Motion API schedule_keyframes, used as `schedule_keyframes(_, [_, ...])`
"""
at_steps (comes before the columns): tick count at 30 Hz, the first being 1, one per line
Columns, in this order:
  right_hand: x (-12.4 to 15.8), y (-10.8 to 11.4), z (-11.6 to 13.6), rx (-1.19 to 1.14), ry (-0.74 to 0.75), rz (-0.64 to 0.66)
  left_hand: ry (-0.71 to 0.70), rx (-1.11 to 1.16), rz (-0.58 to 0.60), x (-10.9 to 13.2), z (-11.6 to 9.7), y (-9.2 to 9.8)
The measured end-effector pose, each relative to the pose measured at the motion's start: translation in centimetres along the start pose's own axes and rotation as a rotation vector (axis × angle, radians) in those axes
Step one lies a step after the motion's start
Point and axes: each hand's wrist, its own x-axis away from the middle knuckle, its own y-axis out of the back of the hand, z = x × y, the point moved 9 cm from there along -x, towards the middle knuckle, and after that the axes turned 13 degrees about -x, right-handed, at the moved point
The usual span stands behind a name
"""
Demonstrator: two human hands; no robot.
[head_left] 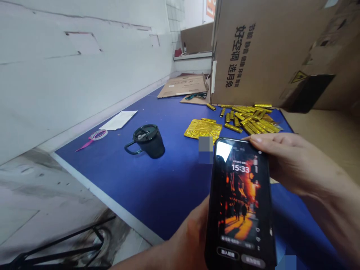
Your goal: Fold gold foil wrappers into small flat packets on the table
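Note:
A smartphone [242, 202] is held upright close to me, its lit screen showing 15:33 over an orange night-street picture. My left hand [194, 228] grips its lower left side, with the fingers hidden behind it. At the upper right corner, my right hand [289, 161] pinches the edge, thumb in front. Beyond the phone lies a flat gold foil sheet [201, 129] on the blue table [174, 187]. Several small gold foil rolls [247, 118] are heaped farther right. A dark lidded mug [152, 140] stands left of the phone, its handle toward the left.
A large cardboard box [264, 56] rises at the back right. Flattened cardboard [184, 85] lies at the far end, with a dark cord-like item [197, 95] on it. White paper [119, 120] and a tape roll [99, 135] lie by the left wall [120, 52].

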Motion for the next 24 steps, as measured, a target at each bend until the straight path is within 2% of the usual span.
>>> schedule_keyframes(2, [-0.2,-0.6,-0.8,-0.018,-0.03,0.036,0.135,0.369,0.251,0.3,0.9,-2.2])
schedule_keyframes(3, [-0.2,-0.8,-1.0,-0.032,-0.027,0.046,0.17,0.461,0.308,0.4,1.2,-2.7])
schedule_keyframes(4, [-0.1,-0.8,-1.2,-0.044,-0.006,0.039,0.182,0.526,0.298,0.3,1.4,-2.6])
schedule_keyframes(7, [0.9,-0.2,-2.0,-0.036,0.095,-0.014,0.065,0.606,0.094,-0.5,1.6,-0.6])
schedule_keyframes(10, [2.5,-1.4,-5.0,0.053,0.021,0.113,-0.055,0.582,-0.132,-1.1,1.4,1.9])
schedule_keyframes(13, [4.1,-3.4,-7.7,0.111,-0.013,0.269,-0.096,0.543,-0.261,-1.3,1.3,3.2])
schedule_keyframes(14, [4.4,-3.8,-8.2,0.088,0.003,0.276,-0.102,0.534,-0.287,-1.3,1.3,3.5])
schedule_keyframes(17, [4.5,-3.9,-9.0,-0.003,0.048,0.185,-0.099,0.522,-0.296,-1.2,1.7,3.6])
schedule_keyframes(21, [3.4,-4.2,-9.6,0.007,-0.008,0.16,-0.065,0.559,-0.265,-0.9,2.7,3.2])
schedule_keyframes(22, [3.0,-4.1,-9.7,0.021,-0.035,0.157,-0.068,0.565,-0.262,-0.8,2.9,3.2])
schedule_keyframes(24, [1.9,-2.9,-9.5,0.049,-0.045,0.057,-0.071,0.567,-0.263,-0.6,3.1,3.3])
